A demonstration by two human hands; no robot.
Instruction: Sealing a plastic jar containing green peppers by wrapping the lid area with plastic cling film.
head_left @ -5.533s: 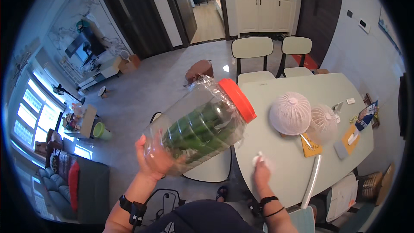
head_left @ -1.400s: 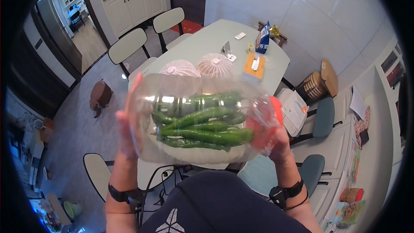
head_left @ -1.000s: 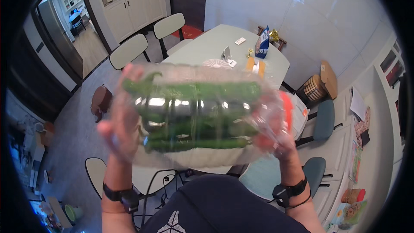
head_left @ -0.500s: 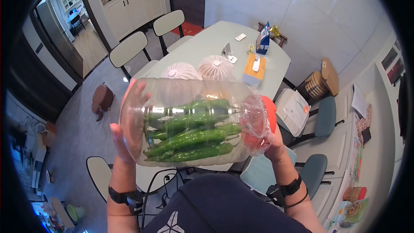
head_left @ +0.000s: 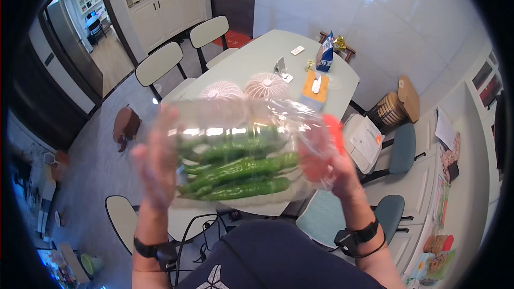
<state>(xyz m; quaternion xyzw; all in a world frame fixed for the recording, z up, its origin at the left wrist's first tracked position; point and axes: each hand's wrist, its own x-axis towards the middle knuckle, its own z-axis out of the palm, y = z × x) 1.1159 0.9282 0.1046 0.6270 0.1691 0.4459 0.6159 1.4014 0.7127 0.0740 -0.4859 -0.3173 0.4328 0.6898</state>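
Observation:
A large clear plastic jar [head_left: 241,109] lies on its side in the air in front of me, over the near part of the table. Long green chili peppers [head_left: 235,174] are inside it, lined up along its length. Its red lid [head_left: 333,134] points right, and crinkled clear plastic film [head_left: 300,115] wraps that end. My right hand [head_left: 345,174] grips the jar at the lid end. Against the base end on the left presses my left hand [head_left: 155,155], smeared by motion. Both hands carry the jar between them.
Beyond the jar, the pale table [head_left: 262,51] bears two pinkish mesh domes [head_left: 266,84], a tissue box [head_left: 315,86], a phone stand [head_left: 280,66] and a blue bag [head_left: 324,56]. Chairs [head_left: 210,32] stand around it. A brown animal-shaped stool [head_left: 127,123] is on the floor to the left.
The jar has turned slightly about its length, and the film now spreads further over its upper side. My left hand has shifted a little on the base and is blurred.

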